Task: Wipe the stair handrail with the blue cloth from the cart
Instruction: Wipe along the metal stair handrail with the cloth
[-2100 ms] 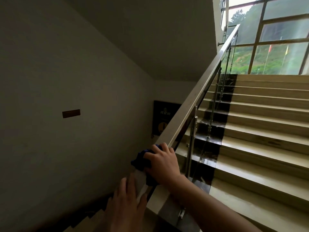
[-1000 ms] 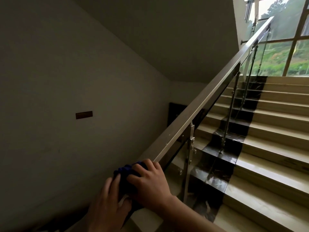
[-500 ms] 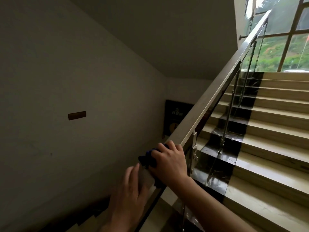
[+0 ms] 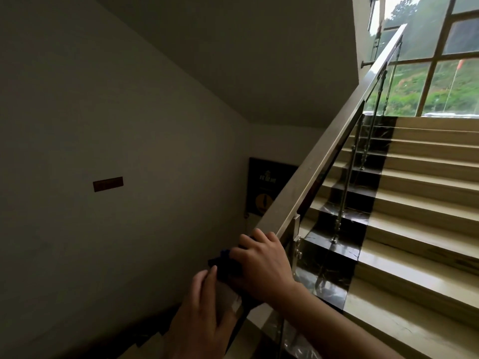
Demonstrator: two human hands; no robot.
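Two bare hands showed at the bottom of the head view. The right hand [image 4: 261,268] led back into a bare forearm with no sleeve, watch or band anywhere along its visible length. The left hand [image 4: 204,325] was bare as well, ringless as far as the dim light let one judge, its wrist cut off by the frame edge.

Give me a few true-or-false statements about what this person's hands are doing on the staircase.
1. The right hand presses a blue cloth on the handrail. True.
2. The left hand hangs away from the rail. False: it rests on the rail just below the cloth.
3. The panels under the rail are glass. True.
4. The steps ahead lead down. False: they climb toward a window.
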